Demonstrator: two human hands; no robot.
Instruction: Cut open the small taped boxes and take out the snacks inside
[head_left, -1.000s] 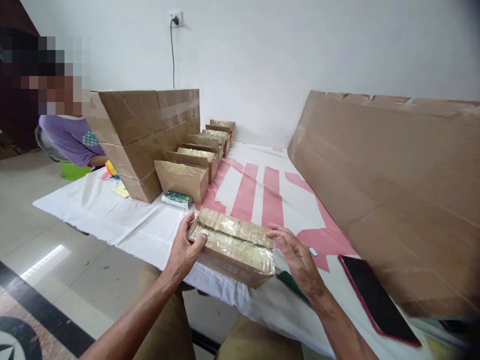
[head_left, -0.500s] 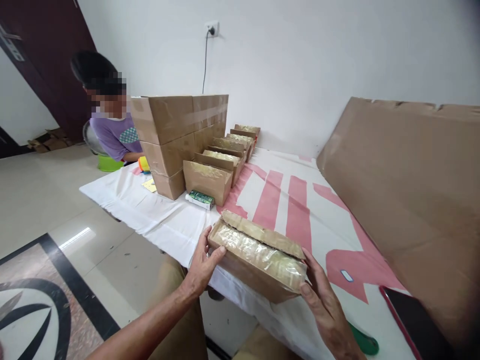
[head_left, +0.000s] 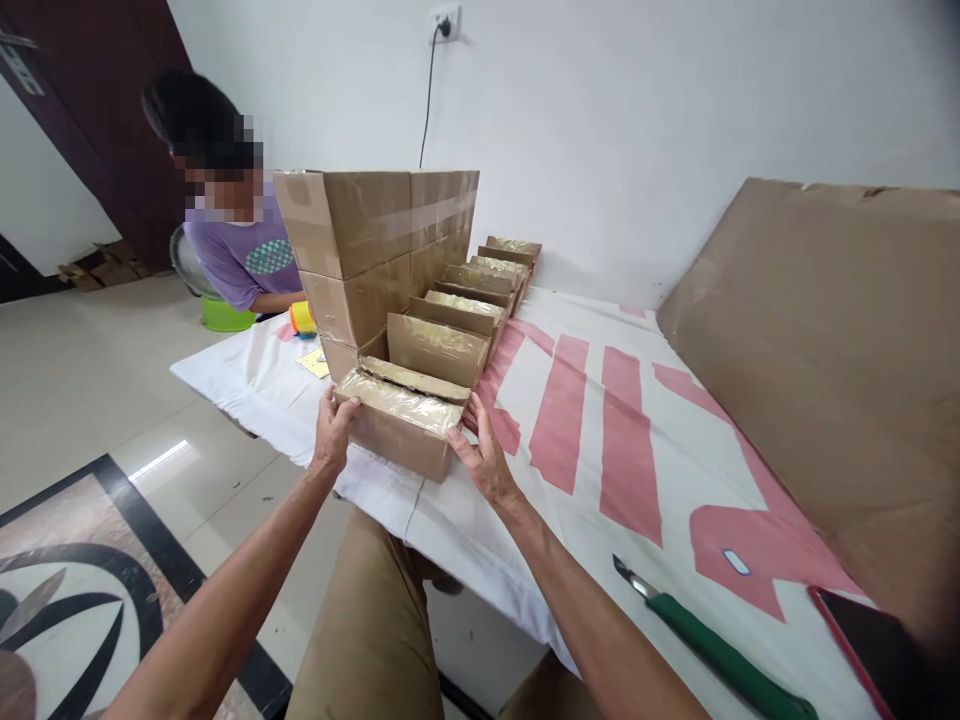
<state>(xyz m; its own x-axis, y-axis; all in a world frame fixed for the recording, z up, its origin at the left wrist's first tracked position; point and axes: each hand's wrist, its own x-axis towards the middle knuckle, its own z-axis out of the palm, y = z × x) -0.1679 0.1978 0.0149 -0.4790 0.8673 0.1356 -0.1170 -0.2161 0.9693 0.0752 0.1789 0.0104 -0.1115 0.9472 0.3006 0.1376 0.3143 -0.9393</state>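
A small brown cardboard box (head_left: 399, 430) with clear tape across its top sits between my two hands. My left hand (head_left: 331, 432) grips its left end and my right hand (head_left: 482, 458) presses against its right end. The box stands at the near end of a row of similar small taped boxes (head_left: 465, 300) that runs away toward the wall. It rests on a white cloth with pink stripes (head_left: 600, 440).
A stack of larger cardboard boxes (head_left: 367, 250) stands left of the row. A big flat cardboard sheet (head_left: 825, 340) leans at the right. A green-handled knife (head_left: 705, 645) and a dark phone (head_left: 881, 650) lie near right. A person in a purple shirt (head_left: 240, 255) sits behind the stack.
Both hands carried the small box forward and left, from the cloth's near edge to the front of the row. It now covers the spot where a small green item lay.
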